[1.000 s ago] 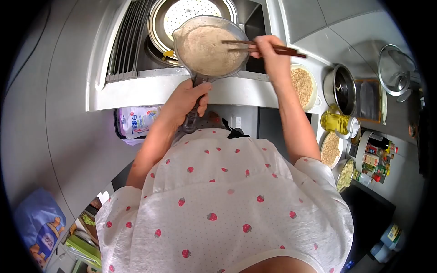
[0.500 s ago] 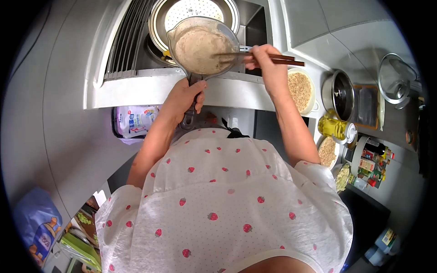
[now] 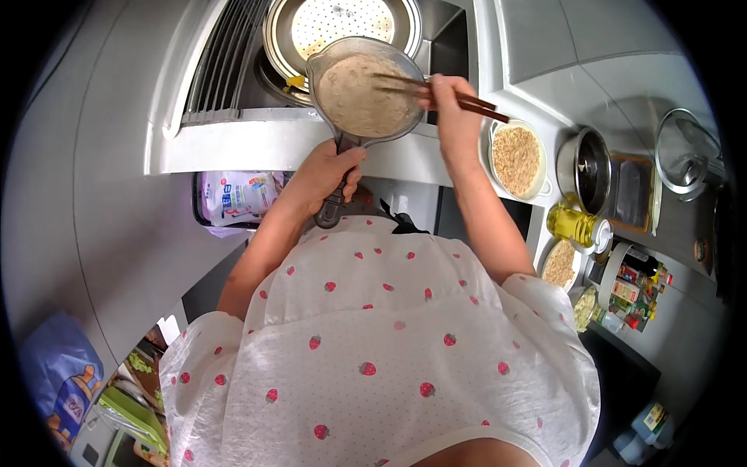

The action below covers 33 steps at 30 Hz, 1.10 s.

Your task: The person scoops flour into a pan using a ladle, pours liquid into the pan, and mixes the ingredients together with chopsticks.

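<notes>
My left hand is closed around the dark handle of a spouted, pan-like bowl, held over the sink's front edge. Inside lies a thick beige mixture, which looks like batter. With my right hand I grip a pair of dark brown chopsticks, their tips in the mixture and slightly blurred. Behind the bowl, a steel pot with a perforated steamer plate sits in the sink.
Right of the sink stand a white bowl of crumbly tan food, a steel pot, an oil bottle and a second tan-filled dish. A glass lid lies farther right. A drying rack covers the sink's left side.
The bowl has shifted slightly right and down in view, along with the sink and pots. The chopsticks have swung to a steeper slant, their outer ends lower.
</notes>
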Available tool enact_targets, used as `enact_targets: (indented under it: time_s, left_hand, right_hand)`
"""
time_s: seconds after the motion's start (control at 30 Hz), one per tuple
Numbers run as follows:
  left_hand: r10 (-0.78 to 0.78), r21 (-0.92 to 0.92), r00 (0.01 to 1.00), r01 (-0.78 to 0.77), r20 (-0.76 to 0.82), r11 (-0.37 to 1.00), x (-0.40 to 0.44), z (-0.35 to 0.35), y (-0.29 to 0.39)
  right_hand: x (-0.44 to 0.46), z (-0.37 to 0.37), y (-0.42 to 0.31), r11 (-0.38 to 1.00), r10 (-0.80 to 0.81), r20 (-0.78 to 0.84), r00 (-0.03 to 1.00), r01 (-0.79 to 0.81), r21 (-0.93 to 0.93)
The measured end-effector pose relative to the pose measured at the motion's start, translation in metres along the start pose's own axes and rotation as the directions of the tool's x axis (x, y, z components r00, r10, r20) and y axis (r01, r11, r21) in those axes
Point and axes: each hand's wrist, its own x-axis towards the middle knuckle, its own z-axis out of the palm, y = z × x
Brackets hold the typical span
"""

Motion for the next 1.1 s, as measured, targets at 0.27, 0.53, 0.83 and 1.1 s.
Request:
enact_targets:
  time_s: [0.27,0.53,0.83,1.1]
  left_hand:
    - [0.012,0.021,1.0,-0.012,-0.004,1.0,-0.004,0.001,0.0]
    - [0.033,-0.007,0.999,-0.033,0.002,0.999,-0.008,-0.002,-0.001]
    - [0.042,-0.026,0.999,-0.041,0.023,0.999,-0.012,0.002,-0.003]
    - [0.046,-0.042,0.998,-0.044,0.043,0.998,-0.014,0.007,0.0]
  right_hand:
    - [0.006,-0.013,-0.013,0.997,0.044,0.072,0.996,-0.039,-0.064]
    - [0.018,-0.023,-0.018,0.999,0.017,0.063,0.998,-0.013,-0.051]
    - [0.017,-0.025,-0.026,0.99,0.05,0.134,0.99,-0.032,-0.137]
    - [0.02,-0.034,-0.027,0.982,0.048,0.158,0.986,-0.018,-0.186]
